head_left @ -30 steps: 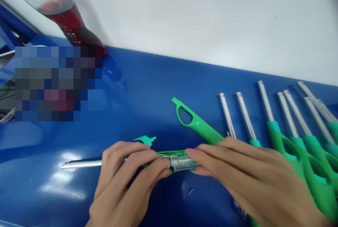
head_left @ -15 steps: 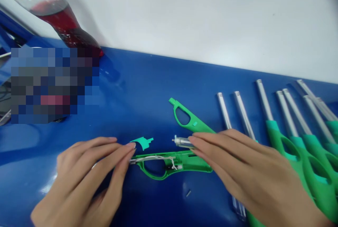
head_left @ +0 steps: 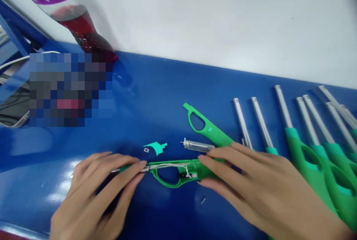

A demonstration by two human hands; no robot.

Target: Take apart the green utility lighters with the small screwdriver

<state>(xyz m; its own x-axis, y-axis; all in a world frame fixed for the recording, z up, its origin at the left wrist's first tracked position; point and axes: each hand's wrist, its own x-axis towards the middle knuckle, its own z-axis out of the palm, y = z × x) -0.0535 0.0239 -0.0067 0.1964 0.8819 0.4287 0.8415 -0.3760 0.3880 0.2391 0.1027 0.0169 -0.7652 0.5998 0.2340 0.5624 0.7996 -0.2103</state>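
An opened green lighter housing half (head_left: pixel 167 186) lies on the blue table with white wires and a small dark part inside. My left hand (head_left: pixel 103 188) is closed at its left end, fingertips pinching around the metal piece where the wires run. My right hand (head_left: pixel 251 184) grips the housing's right end, index finger above and thumb below. Just above it lies a clear fuel cylinder (head_left: pixel 199 146) with a metal tip, close to my right fingers. A turquoise trigger piece (head_left: pixel 156 147) and a tiny pale clip (head_left: pixel 146 150) rest above my left fingertips.
The other green housing half (head_left: pixel 206 126) lies behind the cylinder. Several green lighters (head_left: pixel 302 150) with silver tubes line the right side. A small metal pin (head_left: pixel 203 200) lies in front. A bottle of red drink (head_left: pixel 80 28) stands at the back left, near a blurred-out patch.
My right hand has let go of the fuel cylinder, now lying on the table, and has taken hold of the housing's right end. The pale clip now shows beside the trigger piece.
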